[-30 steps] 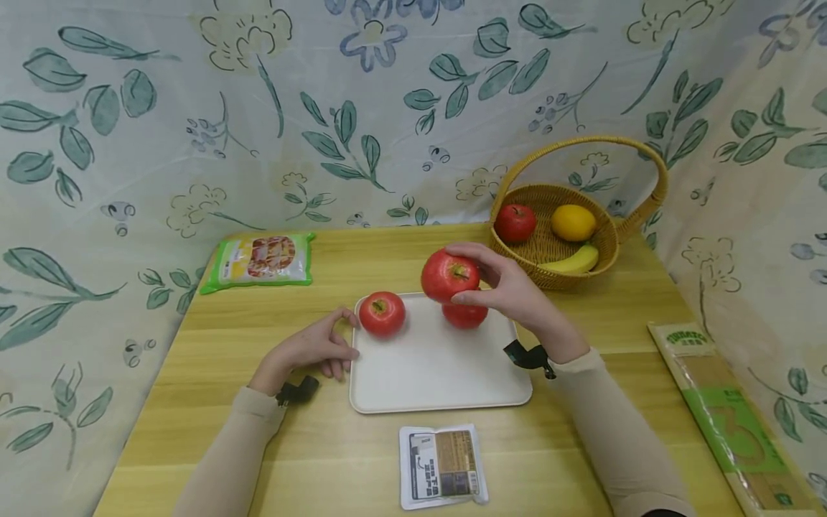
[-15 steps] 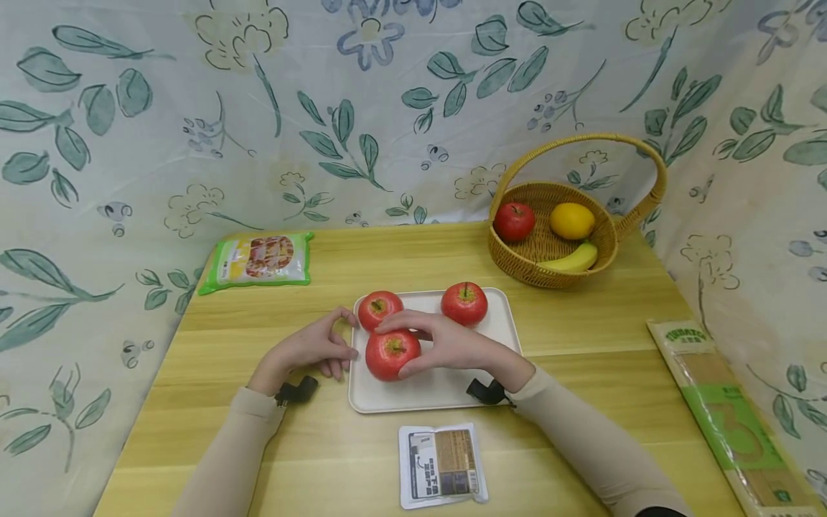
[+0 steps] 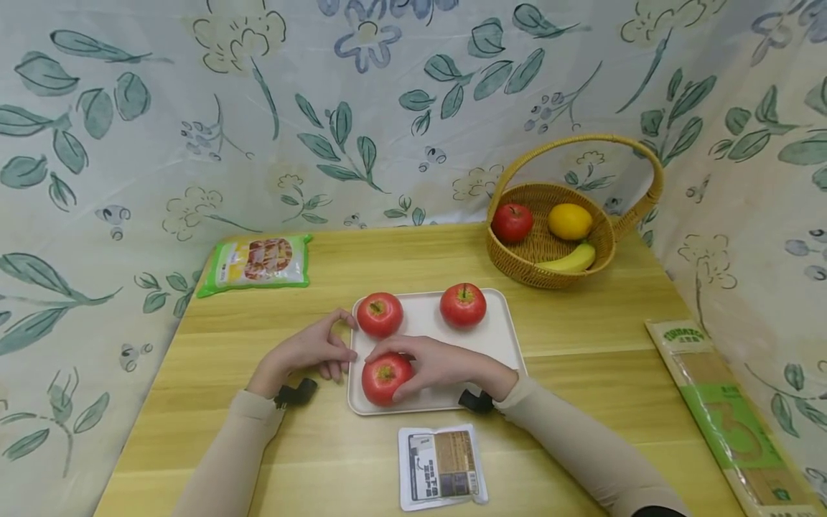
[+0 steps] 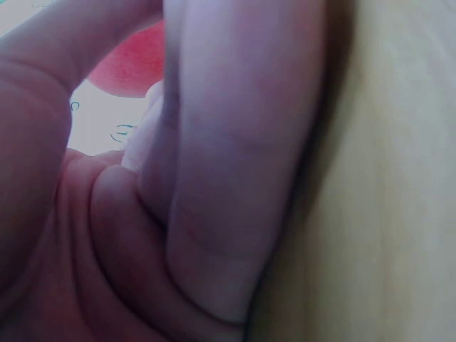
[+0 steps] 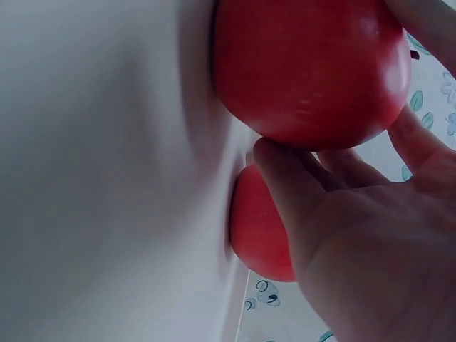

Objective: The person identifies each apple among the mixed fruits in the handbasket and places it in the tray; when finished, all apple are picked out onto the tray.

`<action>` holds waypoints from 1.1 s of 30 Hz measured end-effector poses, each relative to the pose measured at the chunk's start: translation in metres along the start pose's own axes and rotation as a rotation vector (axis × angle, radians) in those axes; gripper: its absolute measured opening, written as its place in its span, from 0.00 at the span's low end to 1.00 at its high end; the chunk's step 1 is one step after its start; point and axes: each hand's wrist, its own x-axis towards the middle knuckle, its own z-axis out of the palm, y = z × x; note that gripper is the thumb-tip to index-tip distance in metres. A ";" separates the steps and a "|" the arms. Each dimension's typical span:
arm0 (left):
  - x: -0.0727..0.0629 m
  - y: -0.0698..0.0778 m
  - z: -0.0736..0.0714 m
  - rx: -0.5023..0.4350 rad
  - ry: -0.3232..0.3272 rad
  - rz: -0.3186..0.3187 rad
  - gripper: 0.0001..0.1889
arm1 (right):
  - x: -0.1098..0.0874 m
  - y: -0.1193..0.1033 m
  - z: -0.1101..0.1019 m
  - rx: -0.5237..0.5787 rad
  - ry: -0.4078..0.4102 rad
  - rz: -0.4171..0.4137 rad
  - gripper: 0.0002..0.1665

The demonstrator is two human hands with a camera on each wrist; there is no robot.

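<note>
The right hand (image 5: 370,249) gripped a red apple (image 5: 310,68), fingers curled under it on the white tray (image 5: 92,178); a second apple (image 5: 260,228) sat behind the fingers.

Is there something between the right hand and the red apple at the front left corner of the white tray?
Nothing visible does. The right hand already grips the round red apple on the white rectangular plastic tray. The left hand rests at the tray's left edge, touching no apple.
</note>
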 end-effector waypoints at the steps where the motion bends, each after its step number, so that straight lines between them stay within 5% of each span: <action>1: 0.000 0.000 0.000 0.002 0.000 0.001 0.33 | 0.000 0.000 0.001 -0.002 -0.005 0.004 0.37; 14: 0.000 -0.002 0.001 0.018 -0.001 -0.002 0.33 | 0.000 -0.001 0.004 -0.031 -0.007 0.006 0.41; 20: 0.000 -0.001 0.001 0.010 -0.003 -0.006 0.33 | -0.016 -0.010 -0.025 -0.009 0.026 0.006 0.46; 27: 0.001 -0.001 0.002 0.004 -0.002 -0.006 0.33 | -0.066 -0.018 -0.096 0.127 0.272 -0.066 0.43; 33: 0.000 0.001 0.002 0.005 0.004 -0.013 0.33 | -0.114 0.006 -0.155 0.193 0.574 -0.073 0.38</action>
